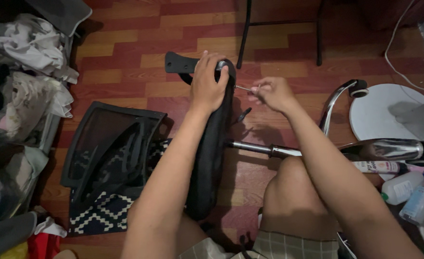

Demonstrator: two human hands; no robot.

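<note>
A black office-chair seat (211,158) stands on its edge between my knees. My left hand (208,82) grips its top edge, beside a black armrest bracket (179,63) that sticks out to the left. My right hand (272,92) pinches a thin metal tool (243,88), its tip pointing at the seat's top right side. Behind the seat lies a chrome gas cylinder (262,149), joined to a chrome chair base leg (334,103) with a caster (359,89).
A black mesh chair backrest (107,148) lies flat on a patterned mat (106,211) at left. Piled clothes and bags (27,72) fill the left edge. Bottles (403,187) and a white round fan base (384,112) sit at right. Black furniture legs (244,33) stand behind.
</note>
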